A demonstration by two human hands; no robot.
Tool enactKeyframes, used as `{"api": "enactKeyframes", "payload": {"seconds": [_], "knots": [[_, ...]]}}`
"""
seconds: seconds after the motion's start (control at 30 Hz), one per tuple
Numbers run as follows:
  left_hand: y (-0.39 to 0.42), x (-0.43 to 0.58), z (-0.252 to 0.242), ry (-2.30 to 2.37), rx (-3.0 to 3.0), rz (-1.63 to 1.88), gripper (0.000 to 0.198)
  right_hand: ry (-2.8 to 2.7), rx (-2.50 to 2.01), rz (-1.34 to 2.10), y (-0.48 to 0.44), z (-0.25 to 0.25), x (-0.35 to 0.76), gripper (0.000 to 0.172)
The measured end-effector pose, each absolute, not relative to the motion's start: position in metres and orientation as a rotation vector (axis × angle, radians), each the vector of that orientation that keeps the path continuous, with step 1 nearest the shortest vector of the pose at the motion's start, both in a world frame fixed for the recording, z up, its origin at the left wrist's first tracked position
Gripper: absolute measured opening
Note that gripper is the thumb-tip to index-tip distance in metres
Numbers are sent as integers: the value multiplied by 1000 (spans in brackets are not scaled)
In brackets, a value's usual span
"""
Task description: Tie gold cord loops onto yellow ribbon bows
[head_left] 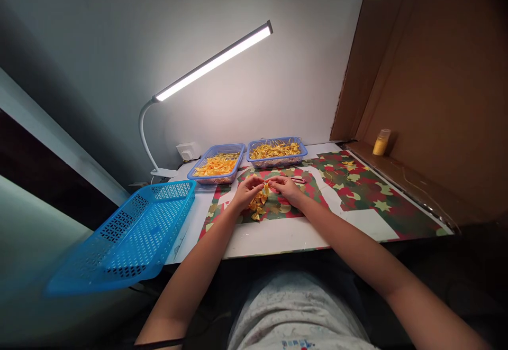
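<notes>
Over the middle of the table, my left hand (247,190) and my right hand (286,187) meet fingertip to fingertip. Pinched between them is a small yellow ribbon bow (266,187), partly covered by the fingers. A loose heap of similar yellow bows (257,208) lies just below, beside my left hand. Behind my right hand is a thin pinkish tool (298,180), too small to make out. Farther back, a purple-blue basket (214,180) holds yellow-orange bows, and a second one (277,164) holds gold bows with thin cords.
An empty-looking blue basket (153,233) juts past the table's left edge. A lit desk lamp (214,63) arches above. Cardboard (432,91) walls the right side, with a small yellow-filled bottle (381,143) by it. A few gold bows (350,165) with cord lie on the patterned covering (363,194).
</notes>
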State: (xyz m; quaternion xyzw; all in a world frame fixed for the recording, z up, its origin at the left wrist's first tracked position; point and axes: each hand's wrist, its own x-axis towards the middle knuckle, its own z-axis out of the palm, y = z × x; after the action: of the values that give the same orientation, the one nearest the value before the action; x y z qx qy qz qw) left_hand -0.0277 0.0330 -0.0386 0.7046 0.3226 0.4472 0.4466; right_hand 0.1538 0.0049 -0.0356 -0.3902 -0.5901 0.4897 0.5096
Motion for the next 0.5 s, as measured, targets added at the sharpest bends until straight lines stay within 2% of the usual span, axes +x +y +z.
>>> {"api": "enactKeyframes", "payload": {"seconds": [0.3,0.5], "knots": [[32,-24,-41,710,1634,1039,53,-1509,-922,994,12,-45,147,17],[35,-26,-44,799,1677,1125,51,-1575,-999,876,12,-41,152,22]]}}
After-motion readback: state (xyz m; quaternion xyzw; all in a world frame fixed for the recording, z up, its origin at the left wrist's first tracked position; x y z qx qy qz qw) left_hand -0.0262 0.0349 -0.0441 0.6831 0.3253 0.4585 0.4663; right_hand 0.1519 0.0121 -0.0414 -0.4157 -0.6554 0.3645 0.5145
